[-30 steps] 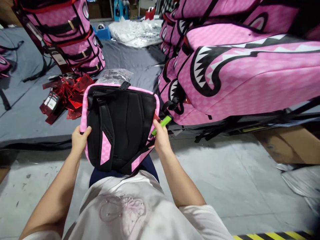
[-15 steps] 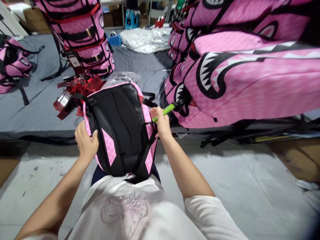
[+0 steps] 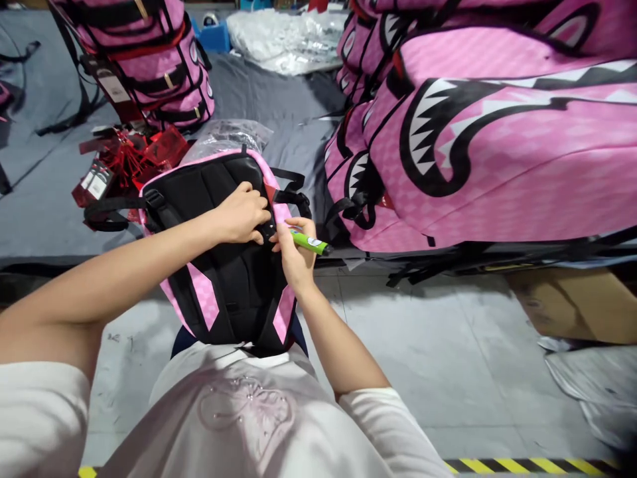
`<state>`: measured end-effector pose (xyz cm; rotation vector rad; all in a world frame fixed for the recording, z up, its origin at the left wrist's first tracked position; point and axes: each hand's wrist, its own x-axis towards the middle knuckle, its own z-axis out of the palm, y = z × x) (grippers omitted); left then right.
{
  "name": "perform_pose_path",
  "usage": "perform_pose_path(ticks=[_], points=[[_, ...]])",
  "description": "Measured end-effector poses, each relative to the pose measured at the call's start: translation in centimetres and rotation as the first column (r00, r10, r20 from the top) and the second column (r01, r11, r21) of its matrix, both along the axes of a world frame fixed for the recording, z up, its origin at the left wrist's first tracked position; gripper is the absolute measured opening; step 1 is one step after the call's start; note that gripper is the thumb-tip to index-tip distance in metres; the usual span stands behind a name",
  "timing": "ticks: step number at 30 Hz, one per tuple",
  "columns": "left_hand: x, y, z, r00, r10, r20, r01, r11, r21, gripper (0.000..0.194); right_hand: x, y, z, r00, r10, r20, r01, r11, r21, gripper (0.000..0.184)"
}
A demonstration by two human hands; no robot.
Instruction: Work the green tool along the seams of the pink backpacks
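A pink backpack [image 3: 209, 292] with a black padded back panel stands on my lap, back side facing me. My left hand [image 3: 243, 216] reaches across it, fingers curled on the right shoulder strap near the panel's upper right. My right hand [image 3: 293, 255] sits just beside it, gripping a green lighter-like tool [image 3: 309, 243] and pinching at the same strap spot. A loose black strap [image 3: 107, 216] hangs off the backpack's left side.
A tall stack of pink shark-mouth backpacks [image 3: 497, 133] fills the right. More pink bags [image 3: 149, 60] stand at the far left on a grey cloth-covered platform [image 3: 44, 199]. Red hang tags [image 3: 124, 159] and clear plastic bags [image 3: 283, 40] lie there. Cardboard [image 3: 577, 305] rests on the floor.
My left hand left the backpack's left edge and crossed to its upper right strap. My right hand drew in to meet it, and the green tool now points right and down.
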<state>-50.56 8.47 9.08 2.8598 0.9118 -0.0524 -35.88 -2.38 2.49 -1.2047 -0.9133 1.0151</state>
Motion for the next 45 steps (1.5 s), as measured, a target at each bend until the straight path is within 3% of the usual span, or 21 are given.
perform_pose_path(ticks=[4,9,13,17,22,28,31,34,37,41,45], points=[[-1.2,0.1,1.0,1.0,0.009,0.01,-0.008,0.997,-0.072,0.034,-0.8,0.5,-1.9,0.987,-0.059,0.15,0.057,0.998,0.013,0.036],[-2.5,1.2,1.9,0.961,0.211,0.177,-0.17,0.96,-0.223,0.031,-0.2,0.3,-2.3,0.988,-0.026,0.152,0.029,0.999,-0.017,0.039],[-1.7,-0.2,1.0,0.94,0.293,0.174,-0.22,0.911,-0.349,0.026,0.6,0.1,-1.2,0.996,0.02,0.087,-0.017,0.999,-0.033,0.037],[-1.4,-1.7,-0.3,0.877,0.404,0.262,-0.248,0.845,-0.474,0.026,0.9,0.3,-0.6,0.978,-0.032,0.204,0.038,0.999,-0.027,0.041],[-1.9,-2.5,-1.6,0.832,0.373,0.41,-0.14,0.857,-0.496,0.016,0.6,0.4,-0.8,0.931,-0.103,0.35,0.11,0.994,-0.001,0.043],[-2.2,-3.0,-2.6,0.791,0.483,0.377,-0.192,0.78,-0.596,0.02,0.4,-0.1,-1.4,0.908,-0.034,0.418,0.043,0.999,-0.012,0.038],[-2.3,-3.2,-2.8,0.822,0.423,0.38,-0.185,0.831,-0.525,0.019,0.4,-0.2,-1.5,0.903,-0.054,0.426,0.058,0.998,0.003,0.038],[-2.4,-3.4,-3.1,0.875,0.287,0.389,-0.144,0.923,-0.358,0.021,0.3,-0.2,-1.6,0.893,-0.059,0.447,0.061,0.998,0.01,0.039],[-2.6,-3.5,-3.5,0.91,0.175,0.375,-0.111,0.976,-0.187,0.025,0.1,-0.1,-1.8,0.868,-0.109,0.485,0.094,0.994,0.056,0.039],[-2.7,-3.5,-3.9,0.939,0.101,0.327,-0.089,0.995,-0.053,0.032,0.0,0.0,-2.2,0.826,-0.13,0.548,0.109,0.991,0.072,0.041],[-2.6,-3.6,-4.0,0.951,0.12,0.284,-0.108,0.992,-0.059,0.035,-0.1,0.1,-2.2,0.791,-0.14,0.596,0.11,0.99,0.087,0.041]])
